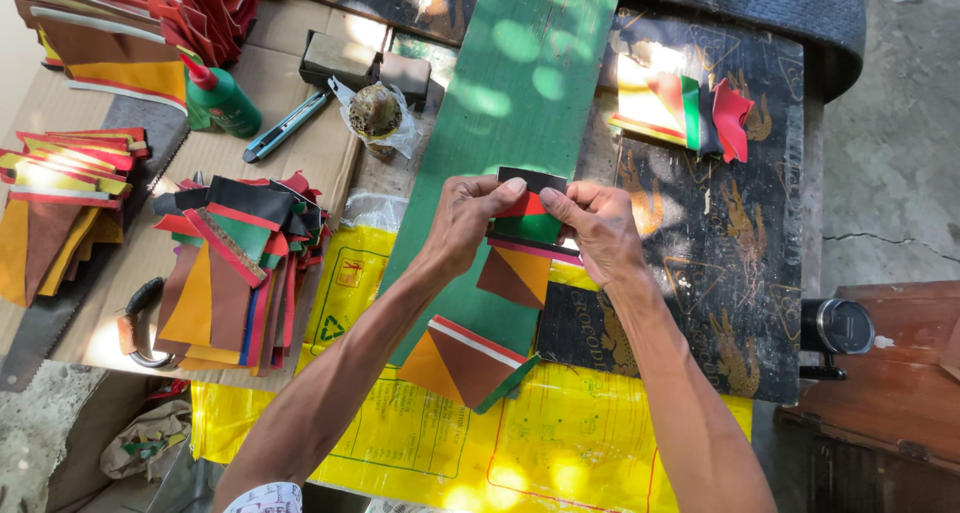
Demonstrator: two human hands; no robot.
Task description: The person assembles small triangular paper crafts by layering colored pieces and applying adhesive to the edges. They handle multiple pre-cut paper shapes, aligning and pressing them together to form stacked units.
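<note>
A long green board [520,103] runs from the top centre of the frame down toward the middle, lying over a black patterned mat [740,263] on the right and a yellow plastic sheet [560,443] across the bottom. Flattened cardboard [300,143] covers the left part of the table.

On that cardboard, left of centre, sits a thick stack of multicoloured pieces [235,273] in black, red, green, orange and brown; a second stack [60,203] lies at the far left edge, and more red and brown pieces [150,23] fill the upper left corner. A smaller folded bundle [685,108] rests on the mat at upper right.

In the middle of the frame both hands hold up one layered piece [525,238], black and red at top, green in the middle, orange and brown below. The left hand [470,223] pinches its upper left edge between thumb and fingers; the right hand [595,228] pinches the upper right edge the same way. A finished-looking piece [465,361] lies just below them.

Smaller items sit along the top left: a green glue bottle [220,98], a blue utility knife [287,125], a bagged round object [375,113] and two blocks [365,65].
</note>
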